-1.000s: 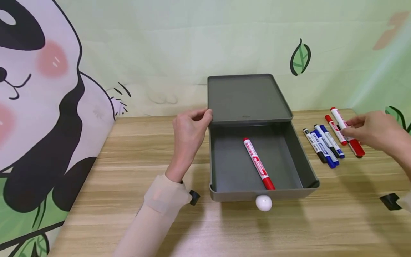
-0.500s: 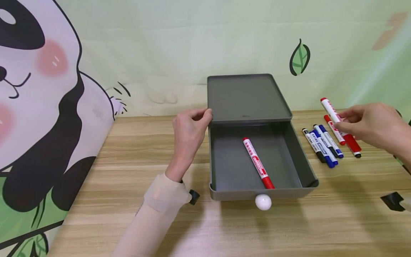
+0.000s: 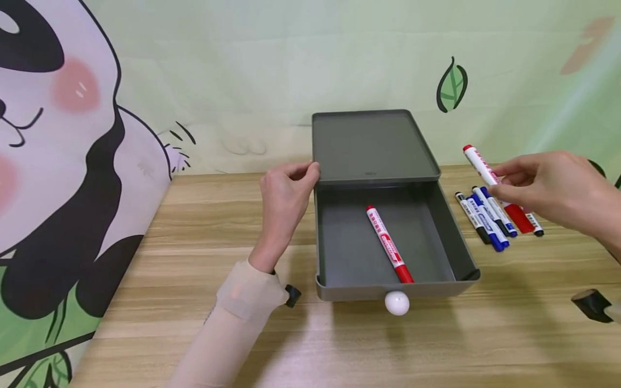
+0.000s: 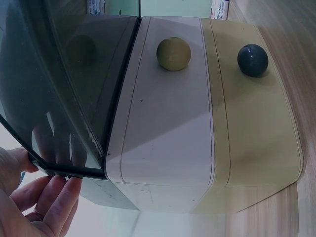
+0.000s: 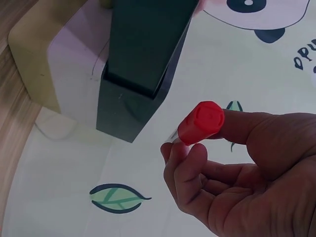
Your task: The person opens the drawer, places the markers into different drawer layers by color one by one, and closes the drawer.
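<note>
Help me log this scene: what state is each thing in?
Dark drawer: pulled open
Lilac drawer: closed
Yellow drawer: closed
Marker in drawer: lying slantwise, appears capped
Held marker: tilted, appears capped
Table markers: lying in a loose group, partly hidden
Left hand: gripping the unit's edge
Right hand: pinching held marker

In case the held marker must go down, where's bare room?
Bare: tabletop between panda backdrop and left hand, and inside the drawer beside its red marker. Crowded: right of the drawer, where loose markers lie bunched.
</note>
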`<state>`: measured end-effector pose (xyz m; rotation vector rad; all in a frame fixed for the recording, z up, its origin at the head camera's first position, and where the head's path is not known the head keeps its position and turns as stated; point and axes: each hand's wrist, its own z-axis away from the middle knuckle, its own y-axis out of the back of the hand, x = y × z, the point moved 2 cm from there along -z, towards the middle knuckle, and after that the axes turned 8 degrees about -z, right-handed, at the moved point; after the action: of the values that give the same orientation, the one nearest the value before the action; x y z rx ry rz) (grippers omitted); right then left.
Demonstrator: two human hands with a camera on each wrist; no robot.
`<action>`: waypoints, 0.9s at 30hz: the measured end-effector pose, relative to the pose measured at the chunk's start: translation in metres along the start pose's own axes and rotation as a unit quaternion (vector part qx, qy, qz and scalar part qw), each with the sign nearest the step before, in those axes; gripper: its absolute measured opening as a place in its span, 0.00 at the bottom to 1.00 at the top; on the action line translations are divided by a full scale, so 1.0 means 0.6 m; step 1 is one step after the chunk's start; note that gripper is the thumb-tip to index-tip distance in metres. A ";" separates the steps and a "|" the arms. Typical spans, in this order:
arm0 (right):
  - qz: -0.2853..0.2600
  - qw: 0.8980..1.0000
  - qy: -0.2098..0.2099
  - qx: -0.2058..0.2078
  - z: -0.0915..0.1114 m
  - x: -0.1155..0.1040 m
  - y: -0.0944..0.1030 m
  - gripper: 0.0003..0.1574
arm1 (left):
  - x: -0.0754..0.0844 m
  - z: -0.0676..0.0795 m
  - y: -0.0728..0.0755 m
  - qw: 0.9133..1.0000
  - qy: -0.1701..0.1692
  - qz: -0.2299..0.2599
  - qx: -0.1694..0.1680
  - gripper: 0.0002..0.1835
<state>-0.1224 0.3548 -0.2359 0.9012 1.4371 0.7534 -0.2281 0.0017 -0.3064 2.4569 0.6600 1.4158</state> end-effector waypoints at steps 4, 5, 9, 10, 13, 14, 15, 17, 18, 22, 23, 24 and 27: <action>-0.007 1.000 0.001 -0.009 0.006 -0.016 0.000 0.25 | -0.001 -0.001 -0.001 1.000 -0.004 0.005 -0.001 0.10; -0.009 1.000 0.002 -0.011 0.008 -0.021 0.000 0.25 | -0.001 0.000 -0.001 1.000 -0.004 0.007 -0.002 0.10; -0.016 1.000 0.014 -0.019 0.015 -0.037 -0.002 0.25 | -0.001 0.000 -0.001 1.000 -0.003 0.011 -0.003 0.10; -0.020 0.999 0.015 -0.021 0.017 -0.041 -0.003 0.24 | -0.001 0.000 -0.001 1.000 -0.002 0.010 -0.003 0.10; -0.025 0.999 0.031 -0.025 0.025 -0.053 -0.008 0.24 | 0.000 0.000 0.000 1.000 0.001 0.006 -0.003 0.10; -0.025 0.999 0.037 -0.024 0.027 -0.057 -0.010 0.23 | 0.000 0.000 0.000 1.000 0.002 0.004 -0.003 0.10; -0.026 0.999 0.042 -0.023 0.029 -0.062 -0.013 0.23 | 0.000 0.000 -0.001 1.000 0.002 0.003 -0.004 0.10; -0.033 0.998 0.055 -0.026 0.033 -0.069 -0.015 0.22 | 0.000 -0.001 -0.001 1.000 0.003 0.003 -0.004 0.11; -0.034 0.997 0.060 -0.027 0.035 -0.074 -0.017 0.21 | -0.001 -0.001 -0.001 1.000 0.003 0.003 -0.004 0.11; -0.037 0.996 0.070 -0.038 0.040 -0.091 -0.021 0.18 | -0.001 -0.001 0.000 1.000 0.000 0.006 -0.003 0.11; -0.034 0.996 0.073 -0.039 0.040 -0.095 -0.023 0.17 | -0.001 -0.001 0.000 1.000 0.000 0.006 -0.003 0.11; -0.034 0.996 0.076 -0.041 0.041 -0.098 -0.025 0.17 | -0.001 0.000 0.000 1.000 0.000 0.006 -0.003 0.10; -0.037 0.994 0.089 -0.043 0.040 -0.105 -0.031 0.19 | -0.001 0.000 -0.001 1.000 0.001 0.006 -0.003 0.10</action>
<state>-0.1014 0.2892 -0.2230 0.7255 1.5732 0.8500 -0.2283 0.0018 -0.3068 2.4582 0.6409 1.4240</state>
